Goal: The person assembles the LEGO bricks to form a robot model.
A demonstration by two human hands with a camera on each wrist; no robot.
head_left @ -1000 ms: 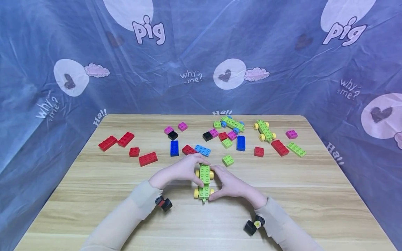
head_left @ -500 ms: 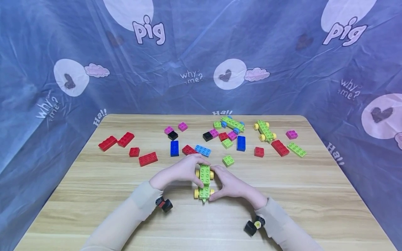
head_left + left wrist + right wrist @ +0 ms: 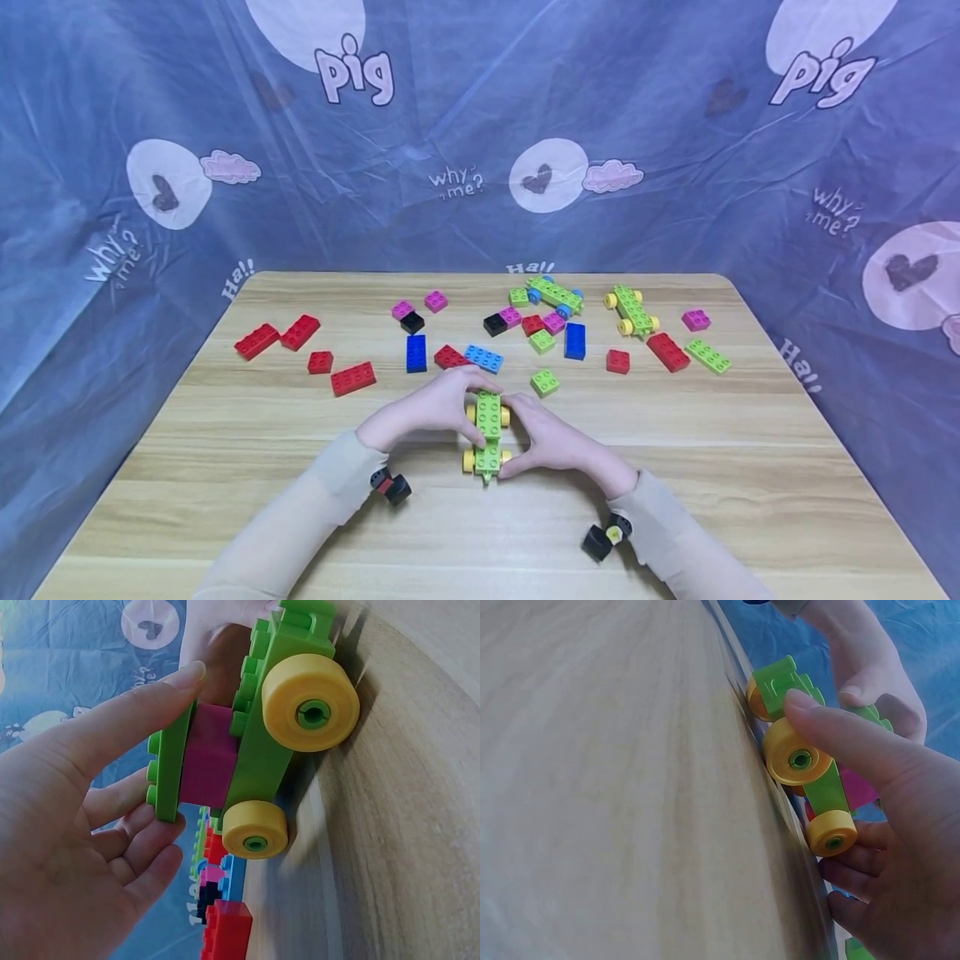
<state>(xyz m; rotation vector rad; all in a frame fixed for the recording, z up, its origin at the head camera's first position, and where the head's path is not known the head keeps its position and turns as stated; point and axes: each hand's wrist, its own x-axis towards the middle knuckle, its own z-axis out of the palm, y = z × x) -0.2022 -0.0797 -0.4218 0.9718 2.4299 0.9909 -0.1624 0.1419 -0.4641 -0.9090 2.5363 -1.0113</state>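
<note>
We see nothing newly shifted (so the work seems paused): left fingers (image 3: 156, 841) grip the studded green plastic plate (image 3: 174, 769), right fingers (image 3: 853, 879) the yellow-wheeled green plastic base (image 3: 259, 771).

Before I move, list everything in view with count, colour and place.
Red bricks: eight, red, four left, two middle, two right
Magenta bricks: five loose, magenta, across far half
Black bricks: two, black, middle
Light blue brick: one, light blue, middle
Dark blue bricks: two, dark blue, flanking it
Green bricks: four loose, green, three middle, one right
Blue-wheeled base: one, green, far middle
Yellow-wheeled base: one, green, far right
Held car: one, green, yellow wheels, near middle
Magenta block: one, magenta, on its base
Green top brick: one, green, above that
Table: one, wood-grain, below
Backdrop: blue, printed, behind
Wrist devices: two, black, at cuffs
Sleeves: two, pale, near edge
Left hand, right hand: at car
</note>
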